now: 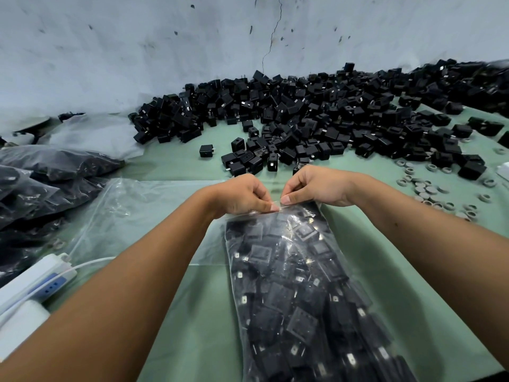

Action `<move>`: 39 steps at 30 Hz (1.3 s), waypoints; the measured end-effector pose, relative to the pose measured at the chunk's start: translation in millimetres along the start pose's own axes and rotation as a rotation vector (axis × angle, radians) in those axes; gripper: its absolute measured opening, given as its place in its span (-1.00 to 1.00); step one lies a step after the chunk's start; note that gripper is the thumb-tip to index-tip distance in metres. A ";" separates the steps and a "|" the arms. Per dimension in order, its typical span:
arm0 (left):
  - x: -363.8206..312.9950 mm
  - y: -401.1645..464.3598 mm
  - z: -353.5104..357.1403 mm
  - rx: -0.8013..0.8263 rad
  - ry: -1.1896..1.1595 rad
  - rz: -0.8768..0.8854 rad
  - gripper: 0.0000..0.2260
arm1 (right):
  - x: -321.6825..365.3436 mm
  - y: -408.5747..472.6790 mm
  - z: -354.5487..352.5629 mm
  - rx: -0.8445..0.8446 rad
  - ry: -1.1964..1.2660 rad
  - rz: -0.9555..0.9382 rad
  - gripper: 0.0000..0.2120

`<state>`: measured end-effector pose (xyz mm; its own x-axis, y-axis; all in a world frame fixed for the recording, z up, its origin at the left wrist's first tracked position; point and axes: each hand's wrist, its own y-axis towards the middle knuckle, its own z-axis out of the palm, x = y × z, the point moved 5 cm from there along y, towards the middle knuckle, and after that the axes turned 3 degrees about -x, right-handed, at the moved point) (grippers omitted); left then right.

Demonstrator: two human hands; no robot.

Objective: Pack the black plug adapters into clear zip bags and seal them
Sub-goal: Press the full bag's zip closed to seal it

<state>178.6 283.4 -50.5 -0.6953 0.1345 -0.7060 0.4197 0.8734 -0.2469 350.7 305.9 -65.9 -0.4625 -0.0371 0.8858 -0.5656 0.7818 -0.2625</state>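
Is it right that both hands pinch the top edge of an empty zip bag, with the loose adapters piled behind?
Not quite. The head view shows the zip bag packed full of black adapters, not empty. The rest holds: the left hand and right hand pinch its top edge, and the loose adapters are piled behind.

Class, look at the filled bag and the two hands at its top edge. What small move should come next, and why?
Probably slide the pinching fingers apart along the zip strip to press it closed. Both the left hand and the right hand pinch the top edge of the filled clear bag near its middle, thumbs almost meeting, and the bag looks full of black adapters.
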 end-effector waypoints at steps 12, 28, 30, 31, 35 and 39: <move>-5.6 0.2 6.2 0.007 -0.010 0.023 -0.86 | 3.1 -1.0 1.7 0.001 -0.014 0.022 -0.87; 27.9 -21.0 -1.5 -0.086 -0.354 0.037 -0.82 | 41.8 5.6 19.1 0.093 -0.468 -0.041 -0.87; 30.9 -19.1 0.5 -0.095 -0.400 0.045 -0.82 | 39.3 8.8 17.3 0.127 -0.448 -0.055 -0.88; 31.8 -18.1 1.0 -0.100 -0.419 0.049 -0.81 | 36.9 9.6 16.0 0.146 -0.417 -0.054 -0.88; 39.9 -16.8 -9.7 -0.056 -0.454 0.030 -0.70 | 32.0 13.3 9.5 0.213 -0.342 -0.048 -0.89; 50.7 -16.7 -23.1 -0.036 -0.393 0.008 -0.74 | 35.3 23.3 6.1 0.294 -0.389 0.009 -0.90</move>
<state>122.8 286.5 -66.9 -0.4123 -0.0417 -0.9101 0.3988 0.8899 -0.2215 317.1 319.1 -43.1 -0.6577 -0.3049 0.6888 -0.7032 0.5764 -0.4163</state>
